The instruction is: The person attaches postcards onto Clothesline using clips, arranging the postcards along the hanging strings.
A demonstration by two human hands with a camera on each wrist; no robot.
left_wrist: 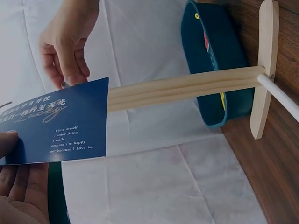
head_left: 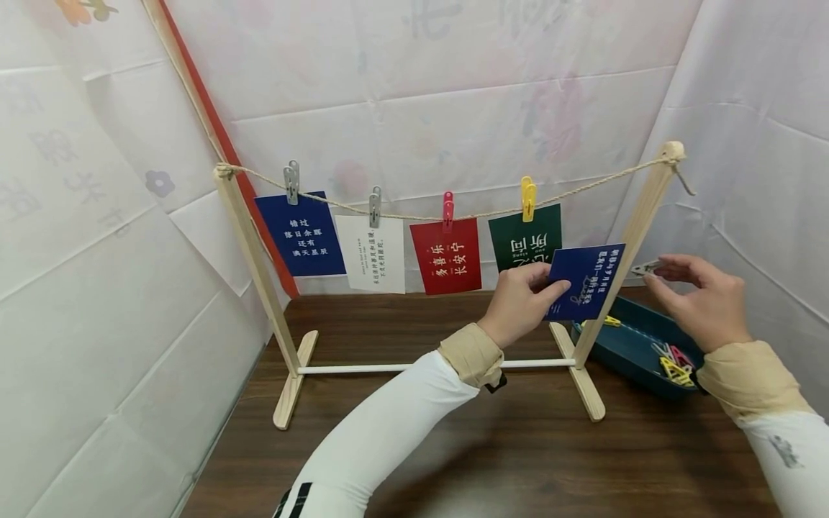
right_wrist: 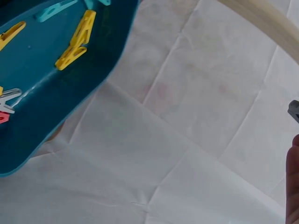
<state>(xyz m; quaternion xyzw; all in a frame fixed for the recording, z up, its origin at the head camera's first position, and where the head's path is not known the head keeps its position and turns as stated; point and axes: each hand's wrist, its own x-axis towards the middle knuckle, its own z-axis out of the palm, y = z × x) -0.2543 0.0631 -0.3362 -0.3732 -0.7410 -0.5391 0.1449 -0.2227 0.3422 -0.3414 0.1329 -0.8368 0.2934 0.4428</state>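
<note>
Between thumb and fingers, my left hand (head_left: 523,298) pinches a blue card (head_left: 586,282) with white writing, in front of the rack's right post. The left wrist view shows the card's printed face (left_wrist: 70,126) close up. My right hand (head_left: 702,296), just right of that post, holds a grey clothespin (head_left: 646,268) at its fingertips. Only the tip of this clothespin (right_wrist: 294,110) and a bit of finger show at the right wrist view's edge. Above the card, a twine line (head_left: 589,185) slopes up to the post's top.
Clothespins hold a blue card (head_left: 301,237), a white card (head_left: 372,255), a red card (head_left: 447,255) and a green card (head_left: 512,230) on the line. The wooden rack (head_left: 255,266) stands on a brown table (head_left: 453,446). Behind its right foot, a teal tray (head_left: 622,360) contains several clothespins.
</note>
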